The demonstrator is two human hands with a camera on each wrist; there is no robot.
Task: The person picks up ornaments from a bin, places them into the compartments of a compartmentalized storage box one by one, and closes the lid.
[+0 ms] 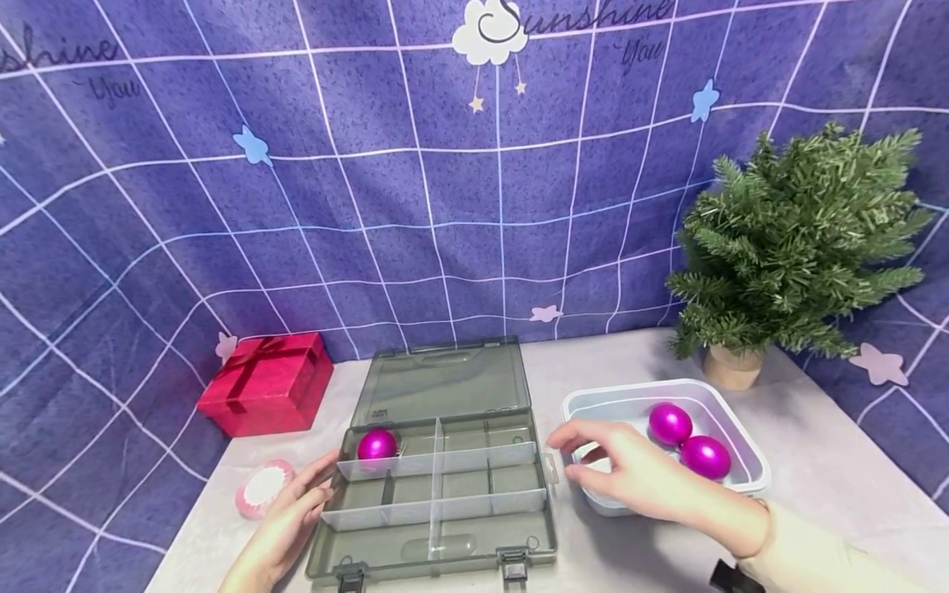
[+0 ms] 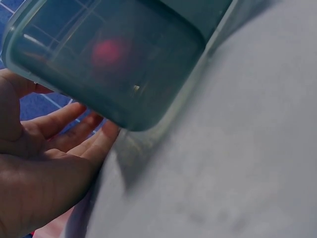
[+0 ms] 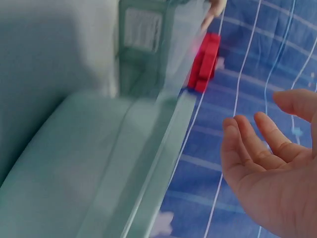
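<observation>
A grey translucent divided storage box (image 1: 489, 527) lies with its lid (image 1: 445, 383) folded back. One shiny magenta ball (image 1: 378, 445) sits in its back left compartment. My left hand (image 1: 285, 523) touches the box's left side with fingers spread along the wall; the left wrist view shows this hand (image 2: 54, 144) at the box's edge. My right hand (image 1: 630, 465) hovers over the near left part of a white plastic tub (image 1: 752, 445), thumb and fingers apart with nothing between them. Two more magenta balls (image 1: 670, 423) (image 1: 706, 457) rest in the tub's right side.
A red gift box (image 1: 270, 385) with a dark ribbon stands at the back left. Nearer lies a round pink and white object (image 1: 264, 487). A small artificial fir tree (image 1: 793, 239) in a wooden pot stands at the back right. Purple patterned cloth (image 1: 460, 189) hangs behind the table.
</observation>
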